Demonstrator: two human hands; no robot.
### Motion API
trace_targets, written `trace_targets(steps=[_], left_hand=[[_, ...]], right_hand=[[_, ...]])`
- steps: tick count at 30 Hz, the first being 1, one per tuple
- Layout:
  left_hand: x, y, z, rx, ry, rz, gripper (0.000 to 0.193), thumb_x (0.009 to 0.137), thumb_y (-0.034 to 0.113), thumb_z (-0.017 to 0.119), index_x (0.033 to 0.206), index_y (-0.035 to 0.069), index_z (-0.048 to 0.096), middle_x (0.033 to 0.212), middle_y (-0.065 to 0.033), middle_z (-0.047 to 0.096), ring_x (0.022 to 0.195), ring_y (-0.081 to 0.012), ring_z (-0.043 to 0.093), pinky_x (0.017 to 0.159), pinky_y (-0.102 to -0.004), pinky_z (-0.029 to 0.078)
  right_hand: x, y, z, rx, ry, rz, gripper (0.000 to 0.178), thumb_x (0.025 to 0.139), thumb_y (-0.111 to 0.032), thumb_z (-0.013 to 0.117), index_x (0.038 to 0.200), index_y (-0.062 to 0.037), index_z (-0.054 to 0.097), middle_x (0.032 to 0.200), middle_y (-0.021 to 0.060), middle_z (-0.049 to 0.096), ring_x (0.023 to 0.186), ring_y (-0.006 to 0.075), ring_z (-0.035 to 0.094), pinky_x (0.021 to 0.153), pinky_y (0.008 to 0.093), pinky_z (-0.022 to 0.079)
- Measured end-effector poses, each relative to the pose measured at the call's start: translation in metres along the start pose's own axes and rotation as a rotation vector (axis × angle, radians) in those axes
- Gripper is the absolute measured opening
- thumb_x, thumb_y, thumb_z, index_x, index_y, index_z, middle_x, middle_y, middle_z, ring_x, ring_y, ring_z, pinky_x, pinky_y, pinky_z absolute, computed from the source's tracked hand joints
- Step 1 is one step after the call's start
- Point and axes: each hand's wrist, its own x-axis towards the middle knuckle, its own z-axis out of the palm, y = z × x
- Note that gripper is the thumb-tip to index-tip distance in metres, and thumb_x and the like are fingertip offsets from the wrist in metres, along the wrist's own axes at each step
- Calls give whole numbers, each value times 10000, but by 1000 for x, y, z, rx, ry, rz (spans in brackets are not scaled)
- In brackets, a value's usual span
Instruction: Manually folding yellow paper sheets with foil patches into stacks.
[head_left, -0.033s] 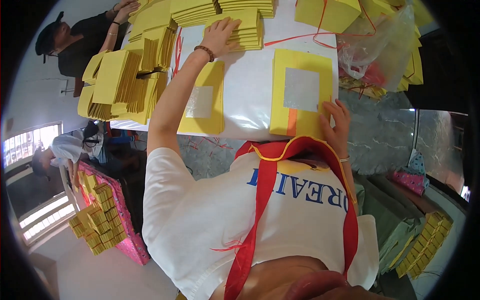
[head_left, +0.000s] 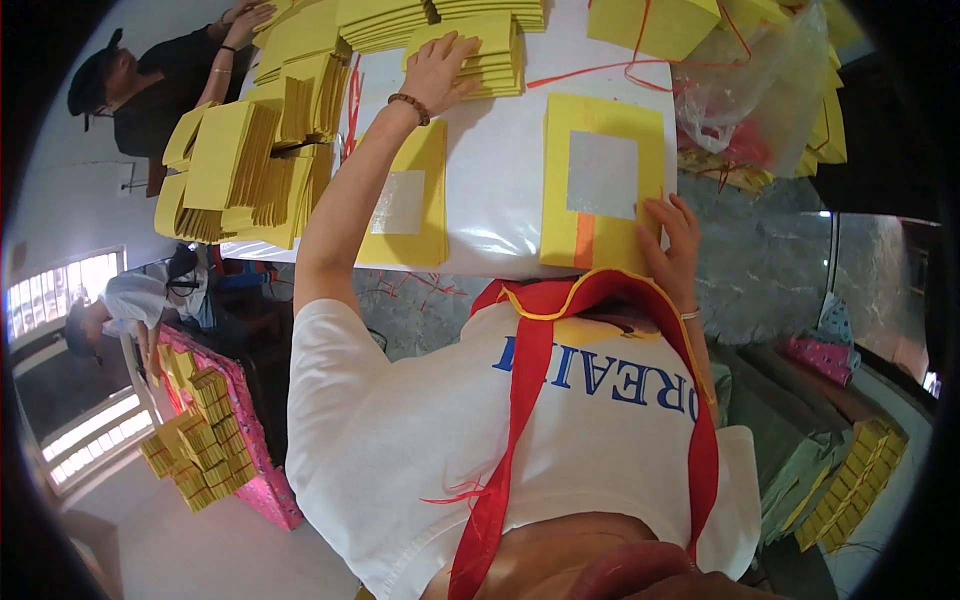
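Observation:
My left hand (head_left: 442, 75) reaches across the white table and lies on a stack of folded yellow paper (head_left: 494, 52), fingers spread over its top. My right hand (head_left: 672, 240) rests against the right edge of a flat yellow paper stack (head_left: 555, 180), fingers apart. A silver-grey square and an orange strip mark the top of that stack. Under my left forearm lies another yellow paper stack (head_left: 432, 200) with a silvery square, partly hidden by the arm.
Many folded yellow bundles (head_left: 225, 150) crowd the table's left side. Red ties (head_left: 575, 76) and a clear plastic bag (head_left: 745, 110) lie at the right. A person in black (head_left: 165, 110) works at the far left; another in white (head_left: 145, 298) stands by a pink-covered table (head_left: 262, 480).

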Motion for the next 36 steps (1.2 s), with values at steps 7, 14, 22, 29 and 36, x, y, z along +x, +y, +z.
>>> trace_targets(steps=[7,14,22,29,36], left_hand=[[-62,141,-24,-449,-24,331,436,752,173,660,1168,86,558,1204,-133,527,1067,-320,495,873,-416,397],[-101,198,-19,-220,-34,399,447,746,225,597,1172,99,555,1170,-91,537,1032,-280,486,846,-377,376],[-93,192,-28,-819,-229,140,242,767,197,676,961,62,626,816,-95,608,743,-254,561,647,-330,457],[-88,186,-30,-897,-407,-63,175,841,163,624,868,-9,643,649,-85,597,565,-128,529,546,-266,432],[-89,185,-29,-913,-349,-49,217,873,198,578,905,-7,640,665,-78,605,582,-127,536,557,-264,436]], right_hand=[[6,8,9,173,27,81,281,747,-117,653,1022,-64,630,1059,95,622,1086,326,512,942,402,383],[-1,14,17,462,48,278,215,825,-126,607,1028,-61,634,1064,71,616,1044,208,529,900,310,401],[0,9,7,858,-31,528,347,973,-276,392,1071,-25,610,1041,17,586,981,109,502,874,241,385],[-2,11,9,977,-30,598,376,977,-307,376,1079,-28,606,1059,23,580,995,114,505,909,240,363],[-1,13,11,896,-20,539,372,980,-284,367,1072,-19,610,1072,32,589,1028,123,506,936,253,353]])
